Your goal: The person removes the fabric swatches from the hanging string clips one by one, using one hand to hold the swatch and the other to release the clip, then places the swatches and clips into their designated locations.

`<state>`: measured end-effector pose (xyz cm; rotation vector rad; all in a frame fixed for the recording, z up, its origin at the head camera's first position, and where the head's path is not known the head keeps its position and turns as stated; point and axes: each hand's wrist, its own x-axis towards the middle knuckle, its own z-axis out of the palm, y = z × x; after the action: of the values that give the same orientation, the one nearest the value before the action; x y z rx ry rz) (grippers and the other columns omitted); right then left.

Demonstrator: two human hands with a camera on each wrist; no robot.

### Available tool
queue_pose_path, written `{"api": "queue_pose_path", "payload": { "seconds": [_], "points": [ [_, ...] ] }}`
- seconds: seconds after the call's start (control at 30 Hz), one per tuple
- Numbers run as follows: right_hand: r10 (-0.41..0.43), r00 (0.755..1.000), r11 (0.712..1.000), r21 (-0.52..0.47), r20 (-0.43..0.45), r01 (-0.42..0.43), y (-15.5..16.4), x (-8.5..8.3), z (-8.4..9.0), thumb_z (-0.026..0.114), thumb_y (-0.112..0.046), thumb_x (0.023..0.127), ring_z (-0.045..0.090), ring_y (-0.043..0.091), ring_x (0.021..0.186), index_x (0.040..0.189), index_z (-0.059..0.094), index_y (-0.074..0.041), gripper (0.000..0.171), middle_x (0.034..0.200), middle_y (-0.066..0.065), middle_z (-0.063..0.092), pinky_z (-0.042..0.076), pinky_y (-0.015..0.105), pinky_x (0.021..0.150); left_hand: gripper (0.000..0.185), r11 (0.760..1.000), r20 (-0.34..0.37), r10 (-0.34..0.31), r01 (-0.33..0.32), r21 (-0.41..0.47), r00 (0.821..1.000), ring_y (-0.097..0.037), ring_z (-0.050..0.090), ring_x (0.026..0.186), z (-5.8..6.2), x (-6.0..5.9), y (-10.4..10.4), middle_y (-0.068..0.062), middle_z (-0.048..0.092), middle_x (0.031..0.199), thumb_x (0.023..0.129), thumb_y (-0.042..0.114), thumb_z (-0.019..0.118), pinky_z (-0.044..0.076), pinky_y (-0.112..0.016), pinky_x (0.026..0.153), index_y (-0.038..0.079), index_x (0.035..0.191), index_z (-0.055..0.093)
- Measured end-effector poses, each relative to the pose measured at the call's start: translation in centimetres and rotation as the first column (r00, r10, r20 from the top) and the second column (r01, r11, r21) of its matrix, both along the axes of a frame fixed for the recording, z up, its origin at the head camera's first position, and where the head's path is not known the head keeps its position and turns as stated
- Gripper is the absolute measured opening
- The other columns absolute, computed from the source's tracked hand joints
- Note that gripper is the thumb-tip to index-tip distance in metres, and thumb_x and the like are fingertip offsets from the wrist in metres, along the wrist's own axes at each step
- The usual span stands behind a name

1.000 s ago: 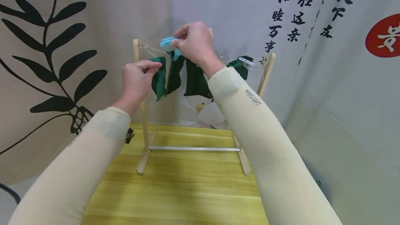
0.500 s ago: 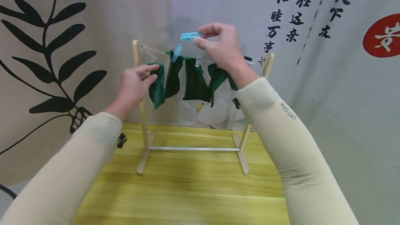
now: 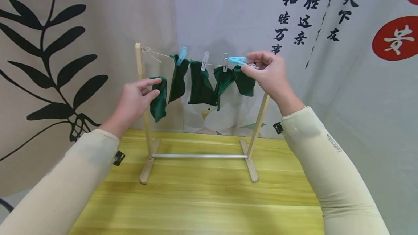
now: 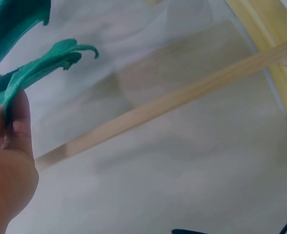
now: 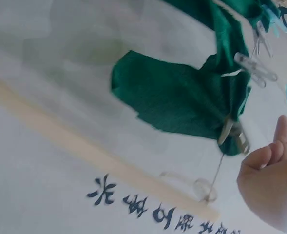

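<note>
My left hand (image 3: pixel 132 97) pinches a loose green cloth (image 3: pixel 159 106) by its edge, left of the clothesline's other pieces. In the left wrist view that cloth (image 4: pixel 43 68) sticks up between thumb and fingers. A light-blue clothespin (image 3: pixel 237 60) is held in the fingertips of my right hand (image 3: pixel 271 75), in front of the line's right end. Several dark green cloths hang from the string, among them a narrow one (image 3: pixel 177 82) under a blue clothespin (image 3: pixel 181 56). Clear clothespins (image 3: pixel 205 61) clip others. The right wrist view shows the rightmost cloth (image 5: pixel 167 92) hanging apart from my hand.
A wooden post (image 3: pixel 147 126) stands at the left and another post (image 3: pixel 259 122) leans at the right, with the string between their tops. A pale rod (image 3: pixel 199 156) joins their feet on the wooden table (image 3: pixel 196 198). Printed curtains (image 3: pixel 124 17) hang behind.
My right hand has carried the blue clothespin rightward and down, from over the left cloths to the line's right end. My left hand has lowered its cloth slightly, away from the string.
</note>
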<state>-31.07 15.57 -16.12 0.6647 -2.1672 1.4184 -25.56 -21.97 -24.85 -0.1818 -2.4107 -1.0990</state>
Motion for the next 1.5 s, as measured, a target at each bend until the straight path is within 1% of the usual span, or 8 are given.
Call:
{"api": "queue_pose_path", "payload": {
  "seconds": [0.2, 0.4, 0.63, 0.87, 1.03, 1.17, 1.3, 1.5],
  "points": [
    [-0.045, 0.999, 0.999, 0.004, -0.025, 0.045, 1.8, 0.6, -0.7, 0.077, -0.022, 0.084, 0.047, 0.013, 0.08, 0.118, 0.074, -0.019, 0.034, 0.095, -0.007, 0.07, 0.038, 0.02, 0.063, 0.039, 1.0, 0.019, -0.01, 0.011, -0.015, 1.0, -0.02, 0.038, 0.046, -0.8, 0.8, -0.1, -0.001, 0.043, 0.058, 0.096, 0.029, 0.066, 0.033, -0.03, 0.041, 0.034, 0.135, 0.062],
    [-0.109, 0.994, 0.994, -0.008, 0.002, 0.109, 3.6, 1.5, -2.1, 0.077, -0.024, 0.085, 0.045, 0.013, 0.08, 0.117, 0.074, -0.016, 0.034, 0.095, -0.009, 0.069, 0.036, 0.021, 0.062, 0.041, 0.998, 0.058, -0.055, 0.054, 0.01, 0.997, -0.019, 0.038, 0.047, -2.3, 1.6, 0.1, -0.003, 0.043, 0.062, 0.096, 0.027, 0.065, 0.034, -0.029, 0.041, 0.037, 0.136, 0.059],
    [-0.205, 0.977, 0.976, -0.066, 0.063, 0.209, 5.9, 2.5, -5.6, 0.078, -0.03, 0.085, 0.043, 0.013, 0.079, 0.119, 0.074, -0.019, 0.036, 0.094, -0.01, 0.062, 0.032, 0.023, 0.057, 0.048, 0.998, 0.114, -0.068, 0.066, 0.016, 0.991, -0.022, 0.05, 0.067, -4.3, 2.4, 0.7, -0.007, 0.058, 0.095, 0.096, 0.024, 0.065, 0.039, -0.026, 0.046, 0.04, 0.14, 0.055],
    [-0.247, 0.949, 0.953, -0.13, 0.197, 0.275, 7.9, 3.8, -9.2, 0.078, -0.039, 0.084, 0.049, 0.012, 0.085, 0.119, 0.073, -0.021, 0.039, 0.101, -0.009, 0.063, 0.041, 0.018, 0.062, 0.048, 0.994, 0.148, -0.077, 0.064, 0.091, 0.986, -0.021, 0.044, 0.059, -5.8, 3.3, 0.9, -0.011, 0.051, 0.083, 0.096, 0.03, 0.064, 0.039, -0.028, 0.046, 0.046, 0.14, 0.051],
    [-0.221, 0.934, 0.931, -0.223, 0.281, 0.288, 9.1, 4.3, -11.6, 0.08, -0.033, 0.083, 0.052, 0.012, 0.087, 0.119, 0.072, -0.017, 0.04, 0.099, -0.008, 0.065, 0.046, 0.014, 0.065, 0.048, 0.983, 0.145, -0.067, 0.04, 0.179, 0.987, -0.02, 0.044, 0.058, -6.9, 4.1, 0.6, -0.012, 0.06, 0.082, 0.095, 0.034, 0.065, 0.038, -0.029, 0.045, 0.044, 0.14, 0.052],
    [-0.182, 0.928, 0.887, -0.353, 0.326, 0.298, 9.8, 4.7, -13.4, 0.083, -0.025, 0.08, 0.053, 0.012, 0.088, 0.117, 0.072, -0.012, 0.041, 0.096, -0.005, 0.067, 0.049, 0.014, 0.068, 0.049, 0.967, 0.156, -0.056, 0.015, 0.253, 0.986, -0.02, 0.049, 0.064, -8.1, 4.6, 0.4, -0.012, 0.066, 0.092, 0.094, 0.037, 0.066, 0.039, -0.029, 0.046, 0.044, 0.141, 0.052],
    [-0.164, 0.917, 0.851, -0.418, 0.363, 0.317, 10.1, 5.0, -15.2, 0.086, -0.026, 0.076, 0.053, 0.013, 0.087, 0.116, 0.073, -0.01, 0.045, 0.095, -0.004, 0.066, 0.046, 0.016, 0.065, 0.049, 0.957, 0.167, -0.052, 0.002, 0.29, 0.985, -0.021, 0.053, 0.072, -9.2, 5.0, 0.3, -0.012, 0.067, 0.1, 0.094, 0.038, 0.065, 0.041, -0.028, 0.049, 0.044, 0.141, 0.051],
    [-0.138, 0.897, 0.847, -0.42, 0.419, 0.326, 10.3, 5.4, -17.5, 0.086, -0.025, 0.076, 0.052, 0.012, 0.087, 0.117, 0.072, -0.008, 0.047, 0.095, -0.005, 0.065, 0.048, 0.016, 0.069, 0.049, 0.962, 0.167, -0.05, 0.002, 0.275, 0.985, -0.021, 0.056, 0.076, -11.0, 5.6, 0.4, -0.01, 0.068, 0.099, 0.094, 0.037, 0.066, 0.042, -0.028, 0.052, 0.045, 0.14, 0.052]
  ]
}}
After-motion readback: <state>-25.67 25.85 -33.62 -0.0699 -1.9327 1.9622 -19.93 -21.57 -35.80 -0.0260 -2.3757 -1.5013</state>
